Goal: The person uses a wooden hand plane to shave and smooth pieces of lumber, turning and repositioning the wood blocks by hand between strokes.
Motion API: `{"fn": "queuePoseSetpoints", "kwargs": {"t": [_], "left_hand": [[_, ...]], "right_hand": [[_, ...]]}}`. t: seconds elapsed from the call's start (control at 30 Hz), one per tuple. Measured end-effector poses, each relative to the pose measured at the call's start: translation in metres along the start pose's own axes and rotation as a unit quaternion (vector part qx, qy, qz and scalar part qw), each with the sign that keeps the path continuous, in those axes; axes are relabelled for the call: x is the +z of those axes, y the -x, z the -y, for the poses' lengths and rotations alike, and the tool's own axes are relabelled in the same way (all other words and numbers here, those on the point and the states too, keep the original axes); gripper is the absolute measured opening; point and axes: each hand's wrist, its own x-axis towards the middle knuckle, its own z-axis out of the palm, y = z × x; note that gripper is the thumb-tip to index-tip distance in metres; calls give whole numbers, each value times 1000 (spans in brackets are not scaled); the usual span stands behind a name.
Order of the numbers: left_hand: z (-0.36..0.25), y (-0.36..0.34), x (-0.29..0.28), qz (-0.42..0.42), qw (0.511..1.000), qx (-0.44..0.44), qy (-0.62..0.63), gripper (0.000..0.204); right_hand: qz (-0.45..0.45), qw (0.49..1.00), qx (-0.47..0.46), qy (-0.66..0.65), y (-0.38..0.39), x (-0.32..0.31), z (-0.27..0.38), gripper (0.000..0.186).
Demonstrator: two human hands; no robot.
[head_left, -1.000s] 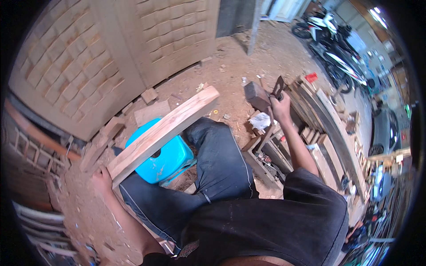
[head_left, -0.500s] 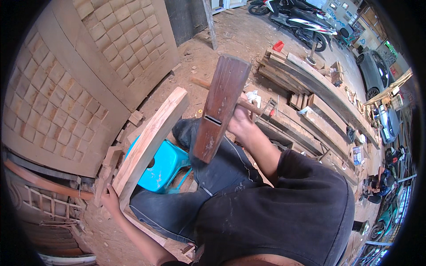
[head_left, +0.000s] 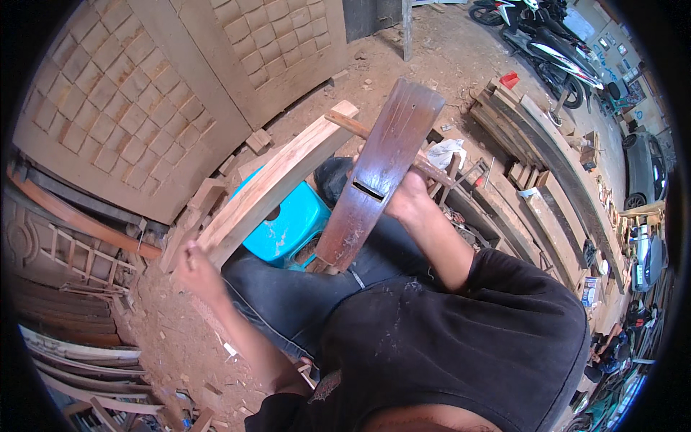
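Wooden hand plane (head_left: 389,160) held sole-up

Head view: the right hand (head_left: 410,196) grips the plane. The blurred left hand (head_left: 199,275) is at the near end of a timber beam (head_left: 281,181); I cannot tell whether it grips. Probably checking the tool; planing would call for turning it sole-down.

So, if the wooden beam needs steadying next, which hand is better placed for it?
Probably the left hand: it is at the near end of the wooden beam and appears to hold no tool. The right hand is occupied, holding the wooden plane.
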Motion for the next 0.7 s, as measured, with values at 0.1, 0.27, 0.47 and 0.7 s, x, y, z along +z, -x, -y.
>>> {"fn": "queuePoseSetpoints", "kwargs": {"t": [0.1, 0.27, 0.47, 0.7], "left_hand": [[-72, 64, 5, 169, 972, 37, 159, 25], [-123, 107, 14, 397, 879, 50, 258, 40], [-129, 103, 13, 457, 849, -50, 261, 48], [-154, 101, 11, 488, 844, -26, 221, 52]], "right_hand": [[16, 997, 43, -54, 1, 17, -13, 47], [35, 996, 74, -46, -1, 9, -28, 49], [7, 993, 105, -60, 4, -3, -39, 51], [39, 984, 119, -126, 10, -3, -41, 51]]}}
